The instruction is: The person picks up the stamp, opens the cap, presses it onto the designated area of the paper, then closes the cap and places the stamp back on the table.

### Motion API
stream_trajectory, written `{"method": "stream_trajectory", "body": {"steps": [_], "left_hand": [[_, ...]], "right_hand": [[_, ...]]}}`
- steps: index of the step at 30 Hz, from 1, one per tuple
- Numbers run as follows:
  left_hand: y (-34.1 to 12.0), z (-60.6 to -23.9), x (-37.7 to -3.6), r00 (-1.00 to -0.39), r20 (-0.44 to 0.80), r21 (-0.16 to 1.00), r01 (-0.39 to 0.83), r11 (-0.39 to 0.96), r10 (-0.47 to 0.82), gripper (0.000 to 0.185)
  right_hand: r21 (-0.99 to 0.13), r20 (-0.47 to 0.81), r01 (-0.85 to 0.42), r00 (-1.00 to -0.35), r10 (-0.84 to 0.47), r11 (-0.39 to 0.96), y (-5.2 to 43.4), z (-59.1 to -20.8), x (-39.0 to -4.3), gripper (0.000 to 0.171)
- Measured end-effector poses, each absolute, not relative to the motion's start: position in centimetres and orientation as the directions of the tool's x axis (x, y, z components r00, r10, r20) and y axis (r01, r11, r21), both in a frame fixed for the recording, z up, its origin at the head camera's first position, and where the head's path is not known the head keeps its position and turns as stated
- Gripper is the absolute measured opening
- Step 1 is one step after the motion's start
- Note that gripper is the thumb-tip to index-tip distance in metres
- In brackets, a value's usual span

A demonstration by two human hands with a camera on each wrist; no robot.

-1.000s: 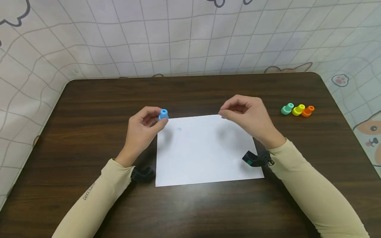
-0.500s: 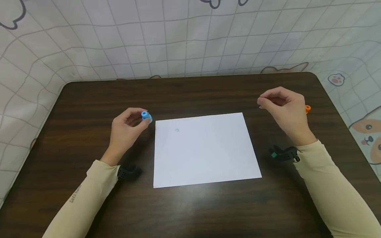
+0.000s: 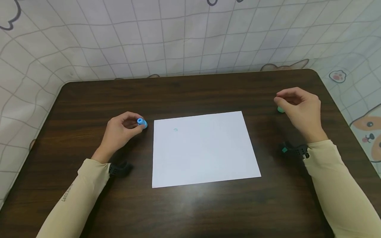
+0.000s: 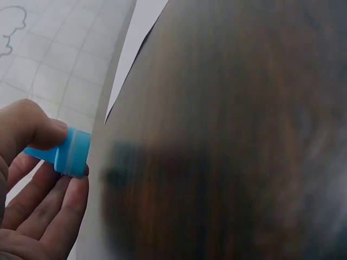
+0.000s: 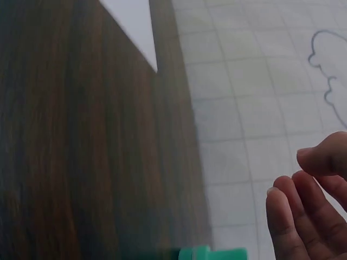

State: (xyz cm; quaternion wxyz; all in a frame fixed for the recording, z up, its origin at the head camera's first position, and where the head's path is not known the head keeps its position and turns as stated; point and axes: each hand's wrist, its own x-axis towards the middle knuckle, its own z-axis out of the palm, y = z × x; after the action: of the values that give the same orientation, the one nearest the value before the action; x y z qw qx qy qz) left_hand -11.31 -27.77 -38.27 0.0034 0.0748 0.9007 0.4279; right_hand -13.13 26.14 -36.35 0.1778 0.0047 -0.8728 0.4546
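My left hand (image 3: 123, 132) pinches a small blue stamp (image 3: 142, 123) between thumb and fingers, left of the paper's upper left corner. The left wrist view shows the same blue stamp (image 4: 73, 151) with its wide end outward. A white sheet of paper (image 3: 205, 152) lies flat on the table, with a faint bluish mark (image 3: 175, 130) near its upper left corner. At the right my right hand (image 3: 303, 112) is loosely bent and holds nothing, thumb a little apart from the fingers (image 5: 282, 216). Right by it is a green stamp (image 3: 280, 109), partly covered by the hand.
The dark wooden table (image 3: 190, 211) ends at the back against a light grid-patterned cloth (image 3: 178, 39), which also runs along both sides. A dark strap (image 3: 120, 169) sits on the left wrist and another strap (image 3: 296, 151) on the right.
My left hand has carried the blue stamp left, off the paper's corner, and lower. My right hand has moved right from above the paper to the stamps, now covering the yellow and orange ones.
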Motion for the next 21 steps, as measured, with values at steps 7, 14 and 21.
{"method": "stream_trajectory", "body": {"steps": [7, 14, 21], "left_hand": [[-28.5, -38.5, -11.6, -0.992, 0.055, 0.763, 0.116, 0.636, 0.115, 0.028], [-29.2, -38.6, -12.0, -0.995, 0.030, 0.747, 0.084, 0.659, 0.093, 0.031], [-29.0, -38.6, -12.6, -0.994, 0.045, 0.730, 0.102, 0.676, 0.102, 0.033]], "right_hand": [[-0.791, 0.297, -0.101, -0.925, 0.236, 0.603, 27.9, -36.4, -13.1, 0.026], [-0.773, 0.241, -0.031, -0.938, 0.248, 0.633, 29.2, -37.1, -13.0, 0.031], [-0.712, 0.200, -0.007, -0.961, 0.193, 0.702, 29.6, -37.4, -13.1, 0.033]]}}
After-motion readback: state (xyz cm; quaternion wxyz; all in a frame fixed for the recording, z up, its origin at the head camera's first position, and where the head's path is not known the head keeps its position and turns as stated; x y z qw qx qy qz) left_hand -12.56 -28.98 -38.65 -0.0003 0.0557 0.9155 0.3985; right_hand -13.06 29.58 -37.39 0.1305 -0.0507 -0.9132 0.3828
